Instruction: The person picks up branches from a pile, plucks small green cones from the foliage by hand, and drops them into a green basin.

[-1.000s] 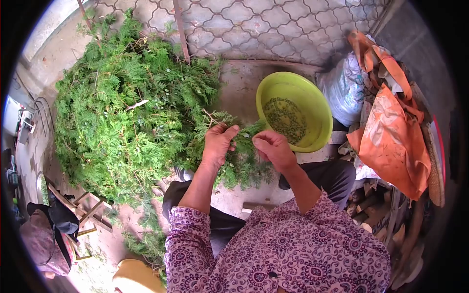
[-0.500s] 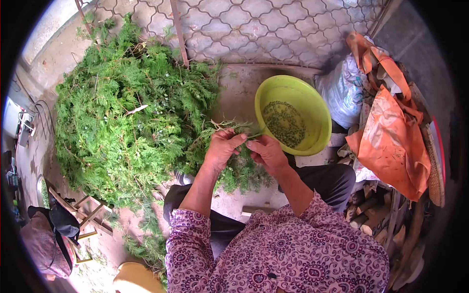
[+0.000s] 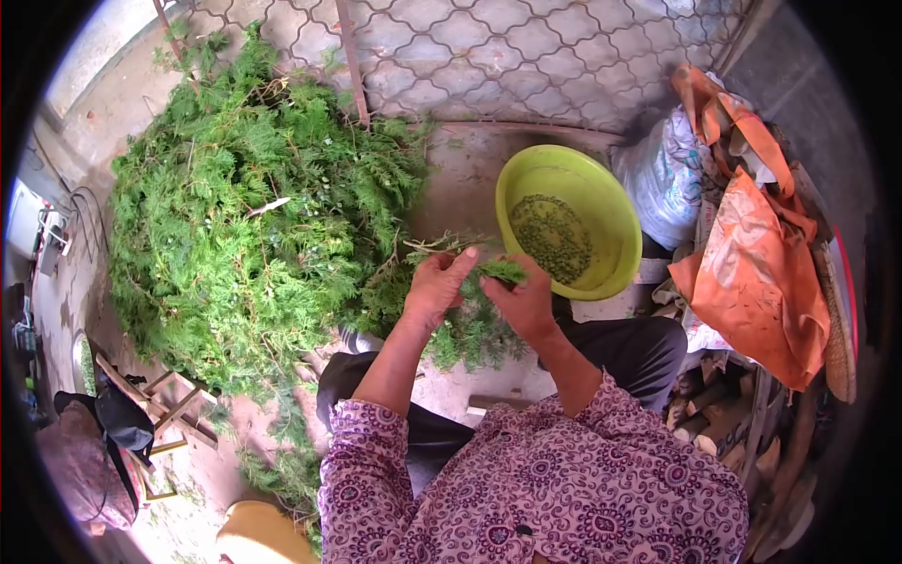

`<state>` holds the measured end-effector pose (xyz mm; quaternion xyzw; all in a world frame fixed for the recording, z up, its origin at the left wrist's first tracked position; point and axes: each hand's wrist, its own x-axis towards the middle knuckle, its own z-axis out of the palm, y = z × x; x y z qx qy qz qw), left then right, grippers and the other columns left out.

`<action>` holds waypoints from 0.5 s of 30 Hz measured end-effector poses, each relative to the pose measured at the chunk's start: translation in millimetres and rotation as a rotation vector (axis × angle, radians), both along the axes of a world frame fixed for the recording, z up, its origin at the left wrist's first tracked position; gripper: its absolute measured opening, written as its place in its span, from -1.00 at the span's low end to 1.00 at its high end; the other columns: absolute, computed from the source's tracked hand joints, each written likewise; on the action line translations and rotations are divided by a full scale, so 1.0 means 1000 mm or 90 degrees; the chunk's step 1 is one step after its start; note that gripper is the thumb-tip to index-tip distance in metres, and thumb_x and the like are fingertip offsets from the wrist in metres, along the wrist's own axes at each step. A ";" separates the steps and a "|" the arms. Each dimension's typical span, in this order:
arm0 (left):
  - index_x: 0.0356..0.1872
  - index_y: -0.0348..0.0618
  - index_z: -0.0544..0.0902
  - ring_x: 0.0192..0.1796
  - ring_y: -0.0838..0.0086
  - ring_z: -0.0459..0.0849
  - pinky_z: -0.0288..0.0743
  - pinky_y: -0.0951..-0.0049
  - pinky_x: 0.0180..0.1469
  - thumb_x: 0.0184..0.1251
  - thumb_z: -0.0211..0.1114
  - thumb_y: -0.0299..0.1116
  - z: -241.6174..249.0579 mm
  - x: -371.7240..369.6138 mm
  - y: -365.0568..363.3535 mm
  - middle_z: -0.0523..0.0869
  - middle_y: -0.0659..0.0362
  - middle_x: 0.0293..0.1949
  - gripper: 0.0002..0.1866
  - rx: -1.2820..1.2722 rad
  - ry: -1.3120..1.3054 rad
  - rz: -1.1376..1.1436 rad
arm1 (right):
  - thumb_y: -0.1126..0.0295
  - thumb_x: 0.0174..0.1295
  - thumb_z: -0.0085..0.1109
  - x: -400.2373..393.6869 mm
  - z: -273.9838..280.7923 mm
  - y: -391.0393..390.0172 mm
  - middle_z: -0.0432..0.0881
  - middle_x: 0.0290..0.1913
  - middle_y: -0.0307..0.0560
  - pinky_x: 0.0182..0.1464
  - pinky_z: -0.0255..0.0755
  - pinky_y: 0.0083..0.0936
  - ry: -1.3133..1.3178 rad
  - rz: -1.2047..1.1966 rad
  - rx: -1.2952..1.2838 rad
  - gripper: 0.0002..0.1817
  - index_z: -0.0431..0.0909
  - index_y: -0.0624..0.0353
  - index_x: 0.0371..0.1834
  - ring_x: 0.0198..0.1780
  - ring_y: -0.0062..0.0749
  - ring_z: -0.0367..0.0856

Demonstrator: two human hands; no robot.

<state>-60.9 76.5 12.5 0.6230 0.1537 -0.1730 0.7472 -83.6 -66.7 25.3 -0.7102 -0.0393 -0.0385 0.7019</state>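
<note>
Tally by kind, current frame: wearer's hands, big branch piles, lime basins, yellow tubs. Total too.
Hands: 2 (left hand, right hand)
Big branch pile: 1
Lime basin: 1
Yellow tub: 1, cut off by the view's edge
Total: 5

The floor (image 3: 463,179) bears 1 branch heap (image 3: 235,244), 1 yellow-green basin (image 3: 615,221)

Left hand (image 3: 440,285) gripping twig (image 3: 434,246); right hand (image 3: 526,299) holding green sprig (image 3: 504,272) near green basin (image 3: 568,222).
</note>
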 end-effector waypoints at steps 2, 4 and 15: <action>-0.16 -0.37 0.49 -0.43 0.55 0.53 0.43 0.58 -0.44 0.00 0.33 0.06 0.008 0.000 0.005 0.59 0.13 -0.36 -0.37 -0.012 0.030 -0.039 | 0.62 -0.10 0.20 -0.001 0.003 -0.006 0.53 -0.40 -0.16 -0.27 0.38 -0.52 -0.214 -0.020 -0.326 -0.76 0.50 0.23 -0.30 -0.34 -0.43 0.50; -0.17 -0.37 0.49 -0.48 0.55 0.53 0.44 0.59 -0.48 0.01 0.35 0.01 0.009 -0.001 0.005 0.58 0.14 -0.39 -0.41 -0.023 0.061 -0.078 | 0.63 -0.12 0.19 -0.001 0.007 -0.007 0.52 -0.40 -0.12 -0.27 0.37 -0.49 -0.283 0.002 -0.359 -0.73 0.49 0.23 -0.28 -0.31 -0.40 0.50; -0.39 -0.30 0.57 -0.54 0.65 0.45 0.28 0.63 -0.59 -0.04 0.30 -0.62 -0.012 0.003 0.011 0.59 0.22 -0.46 -0.85 -0.285 -0.060 0.115 | 0.45 0.14 0.15 -0.001 -0.009 -0.015 0.49 -0.47 -0.34 -0.57 0.24 -0.75 0.320 0.110 0.278 -0.92 0.45 0.13 -0.36 -0.51 -0.71 0.44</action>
